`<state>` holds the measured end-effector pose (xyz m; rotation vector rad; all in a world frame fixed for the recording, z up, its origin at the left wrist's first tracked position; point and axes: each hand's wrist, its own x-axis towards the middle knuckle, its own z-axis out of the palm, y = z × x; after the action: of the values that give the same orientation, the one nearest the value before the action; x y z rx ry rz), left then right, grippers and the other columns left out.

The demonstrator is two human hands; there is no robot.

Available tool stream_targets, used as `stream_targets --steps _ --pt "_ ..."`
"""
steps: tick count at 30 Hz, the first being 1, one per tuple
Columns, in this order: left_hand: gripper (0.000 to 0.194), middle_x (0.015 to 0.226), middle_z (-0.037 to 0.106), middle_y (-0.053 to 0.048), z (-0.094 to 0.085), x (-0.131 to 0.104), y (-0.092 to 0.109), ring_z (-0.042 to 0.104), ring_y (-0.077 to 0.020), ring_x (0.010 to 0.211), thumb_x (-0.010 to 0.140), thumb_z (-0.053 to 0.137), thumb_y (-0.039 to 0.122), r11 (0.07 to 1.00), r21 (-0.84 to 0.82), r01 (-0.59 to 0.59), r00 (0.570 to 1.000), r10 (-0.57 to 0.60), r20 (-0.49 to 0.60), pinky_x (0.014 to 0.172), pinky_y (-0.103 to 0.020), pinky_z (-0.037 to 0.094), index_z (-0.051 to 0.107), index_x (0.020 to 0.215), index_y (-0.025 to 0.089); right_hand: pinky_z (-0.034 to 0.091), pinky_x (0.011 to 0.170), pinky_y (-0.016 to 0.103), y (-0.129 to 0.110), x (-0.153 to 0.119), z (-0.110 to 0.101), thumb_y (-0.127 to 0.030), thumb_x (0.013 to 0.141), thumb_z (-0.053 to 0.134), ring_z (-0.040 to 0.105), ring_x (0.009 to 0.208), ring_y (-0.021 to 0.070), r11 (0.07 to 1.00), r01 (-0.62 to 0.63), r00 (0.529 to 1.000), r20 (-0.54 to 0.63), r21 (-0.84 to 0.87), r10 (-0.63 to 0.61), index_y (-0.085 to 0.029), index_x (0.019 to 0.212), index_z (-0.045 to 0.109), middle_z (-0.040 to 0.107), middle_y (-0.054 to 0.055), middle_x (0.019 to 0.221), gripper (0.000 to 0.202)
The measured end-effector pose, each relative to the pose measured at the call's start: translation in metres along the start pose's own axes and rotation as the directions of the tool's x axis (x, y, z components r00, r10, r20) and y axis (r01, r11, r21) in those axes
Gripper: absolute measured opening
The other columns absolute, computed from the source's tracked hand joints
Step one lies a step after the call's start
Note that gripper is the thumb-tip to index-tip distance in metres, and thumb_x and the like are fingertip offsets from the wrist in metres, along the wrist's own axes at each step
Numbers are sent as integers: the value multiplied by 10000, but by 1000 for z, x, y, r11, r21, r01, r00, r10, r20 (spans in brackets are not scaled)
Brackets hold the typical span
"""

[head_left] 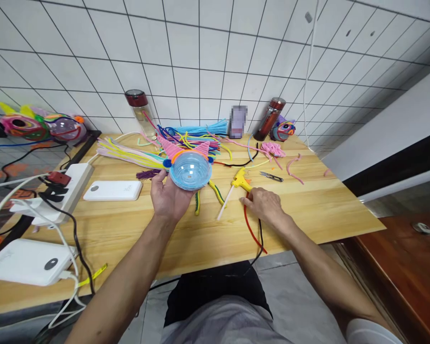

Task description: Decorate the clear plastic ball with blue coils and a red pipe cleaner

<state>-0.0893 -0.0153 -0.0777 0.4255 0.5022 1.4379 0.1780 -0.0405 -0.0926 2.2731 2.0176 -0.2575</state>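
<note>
In my left hand [170, 198] rests a clear round plastic bowl [190, 172], held from below and at its left side. Two pink pipe-cleaner ears [170, 147] stand on its far edge, with an orange band below them and a dark blue pompom at each side. My right hand [264, 203] is closed round the handle of a yellow glue gun [240, 179], whose white glue stick [225, 203] pokes out toward the front left. Between the hands lie two green-and-yellow pipe-cleaner strips [217, 192]. A red pipe cleaner [249, 224] runs beneath my right hand.
Bundles of coloured pipe cleaners [129, 154] lie behind the bowl. Small snips [271, 177] and a pink coil [273, 149] sit to the right. Two flasks [270, 119] stand by the wall. White power banks [112, 190] and a cabled power strip [69, 191] occupy the left.
</note>
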Motion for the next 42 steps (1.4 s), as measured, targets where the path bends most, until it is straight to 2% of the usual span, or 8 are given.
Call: stream_targets --steps 6,10,15,20,25,33,37,42 --pt "443 1348 749 -135 4 -2 -1 671 -343 1322 952 558 490 998 16 -67 997 67 26 1009 -514 618 698 1270 215 509 832 424 -13 -9 -1 -268 991 517 777 1007 363 999 17 999 50 -39 -15 -149 959 779 813 229 1035 289" --pt "477 1395 730 -138 8 -4 1 648 -344 1366 955 628 488 998 -11 -61 997 62 35 1057 -524 594 662 1347 219 507 758 356 2 -25 -7 -210 929 541 751 848 265 983 175 978 106 59 -181 -200 827 702 790 98 870 191" --pt "518 1505 669 -128 11 -7 -1 582 -344 1461 983 654 472 996 -68 -60 991 68 118 1135 -554 536 598 1450 255 519 612 284 3 -52 -21 -370 946 643 664 647 169 493 352 880 -102 796 -463 -211 894 623 689 -2 726 169" --pt "561 1515 654 -100 9 -10 -8 563 -346 1471 887 745 427 992 -49 -112 984 118 132 1129 -533 539 599 1410 285 545 587 293 -45 -65 -49 -348 960 685 671 617 162 246 417 865 -299 875 -403 -210 1093 661 697 -4 742 193" --pt "769 1518 626 -74 8 -12 -13 578 -338 1425 721 816 357 986 -39 -162 981 165 101 1112 -515 541 535 1436 333 446 518 256 -76 -58 -56 -284 978 616 549 577 127 328 565 825 -511 757 -241 -226 1062 719 619 -32 735 145" --pt "725 1409 639 -55 2 -12 -23 594 -284 1370 724 826 311 968 1 -250 961 248 119 1122 -434 514 517 1380 334 444 586 294 -106 -50 -47 -300 957 720 548 608 139 546 718 611 -767 431 -199 -232 797 658 634 -23 703 185" --pt "685 1341 644 -53 3 -12 -23 635 -262 1271 710 833 306 963 -4 -271 957 270 110 1104 -430 533 521 1319 311 420 564 287 -111 -50 -45 -236 943 704 509 566 127 581 745 525 -825 329 -206 -237 753 614 588 -40 651 209" --pt "664 1312 650 -51 5 -14 -24 655 -245 1209 714 835 291 963 -6 -269 957 268 108 1101 -441 541 524 1301 304 398 561 293 -111 -50 -44 -226 946 686 499 559 131 586 754 503 -835 297 -224 -243 742 598 581 -38 640 223"
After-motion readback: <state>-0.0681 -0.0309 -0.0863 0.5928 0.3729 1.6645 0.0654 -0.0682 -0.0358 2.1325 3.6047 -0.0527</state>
